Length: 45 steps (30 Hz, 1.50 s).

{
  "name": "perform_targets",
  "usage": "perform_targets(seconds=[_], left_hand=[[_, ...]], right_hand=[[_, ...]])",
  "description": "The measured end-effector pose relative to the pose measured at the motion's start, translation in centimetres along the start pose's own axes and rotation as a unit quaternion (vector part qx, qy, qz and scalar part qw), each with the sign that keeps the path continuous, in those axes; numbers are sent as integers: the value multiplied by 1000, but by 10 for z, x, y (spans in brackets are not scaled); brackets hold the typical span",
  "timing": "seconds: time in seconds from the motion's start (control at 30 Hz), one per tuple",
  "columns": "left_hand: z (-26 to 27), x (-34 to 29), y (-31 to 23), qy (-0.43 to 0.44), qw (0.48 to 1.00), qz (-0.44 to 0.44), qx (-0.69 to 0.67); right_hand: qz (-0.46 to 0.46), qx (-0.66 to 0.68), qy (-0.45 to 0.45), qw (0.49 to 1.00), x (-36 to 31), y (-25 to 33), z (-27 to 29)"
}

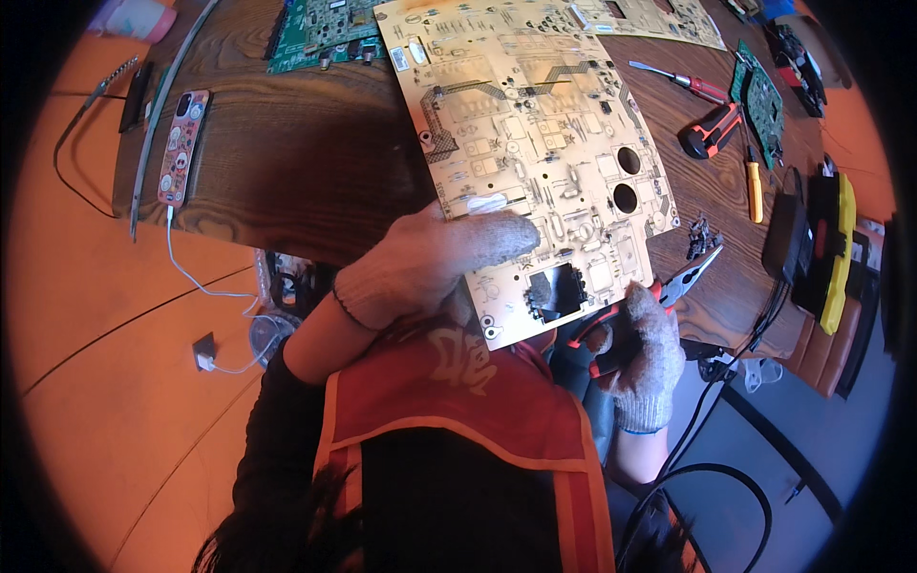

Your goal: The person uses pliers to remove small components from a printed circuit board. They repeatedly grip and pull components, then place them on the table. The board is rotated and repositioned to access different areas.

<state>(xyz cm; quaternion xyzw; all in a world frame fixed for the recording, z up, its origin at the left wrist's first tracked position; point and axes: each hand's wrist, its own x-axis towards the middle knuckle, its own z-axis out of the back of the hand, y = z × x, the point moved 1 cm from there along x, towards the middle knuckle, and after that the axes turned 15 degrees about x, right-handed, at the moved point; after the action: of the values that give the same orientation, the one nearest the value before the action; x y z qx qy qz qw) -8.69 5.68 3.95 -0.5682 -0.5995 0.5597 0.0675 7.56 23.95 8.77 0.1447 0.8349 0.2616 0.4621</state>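
A large tan circuit board [530, 124] is held tilted over the table's near edge, marked with printed outlines and pierced by two round holes and a square cutout. My left hand [411, 263], in a pale knit glove, grips its lower left edge, thumb lying on the face and the other fingers hidden underneath. My right hand [654, 368], also gloved, is wrapped round red-and-black-handled pliers [686, 279] beside the board's lower right corner. The pliers' jaws point up and to the right, near a small pile of dark parts [702, 239].
Right of the board lie a red screwdriver [693, 86], an orange-and-black tool [712, 131], a yellow-handled screwdriver [755, 196] and a green circuit board [759, 100]. More green boards [330, 29] sit at the back. A phone [181, 148] on a white cable lies at the left.
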Motion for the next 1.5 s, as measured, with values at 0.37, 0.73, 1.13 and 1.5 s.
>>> perform_targets(seconds=[0.37, 0.73, 1.13, 1.5], left_hand=[[-25, -35, -43, -132, 951, -97, 262], [-19, -50, -30, -234, 625, -336, 665], [-40, -58, -53, -249, 873, -155, 389], [-48, -56, -79, -254, 943, -23, 212]], right_hand=[[252, -364, -39, 896, -10, 52, -8], [632, -662, 149, 374, 32, 71, -51], [615, -723, 188, 250, 36, 71, -78], [621, -754, 181, 118, 17, 78, -100]])
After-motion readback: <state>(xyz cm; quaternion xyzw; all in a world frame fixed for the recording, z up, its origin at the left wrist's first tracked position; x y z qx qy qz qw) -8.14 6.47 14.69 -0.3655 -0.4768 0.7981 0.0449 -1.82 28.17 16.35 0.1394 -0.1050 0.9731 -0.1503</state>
